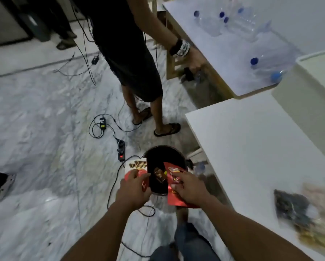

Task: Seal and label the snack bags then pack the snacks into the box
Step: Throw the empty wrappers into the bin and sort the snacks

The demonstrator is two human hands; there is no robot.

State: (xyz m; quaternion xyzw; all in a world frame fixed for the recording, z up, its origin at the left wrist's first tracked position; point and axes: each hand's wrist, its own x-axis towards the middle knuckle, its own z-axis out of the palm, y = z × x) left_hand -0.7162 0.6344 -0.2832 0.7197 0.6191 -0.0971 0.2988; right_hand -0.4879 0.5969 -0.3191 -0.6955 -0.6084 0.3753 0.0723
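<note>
My left hand [132,191] grips a white and red snack wrapper [134,167] with wafer sticks printed on it. My right hand [188,187] pinches a red snack wrapper [173,199]. Both wrappers hang over the mouth of a black round bin [164,155] on the floor; a brown wrapper [159,175] lies inside it. On the white table [252,147] at my right lie clear snack bags [297,210], one with dark contents and one with yellowish contents, both blurred.
Another person [131,59] in dark shorts and sandals stands just beyond the bin. Cables and a power strip [121,151] trail over the marble floor. A second table [233,53] farther back holds several empty plastic bottles. A white box [312,102] stands at the right edge.
</note>
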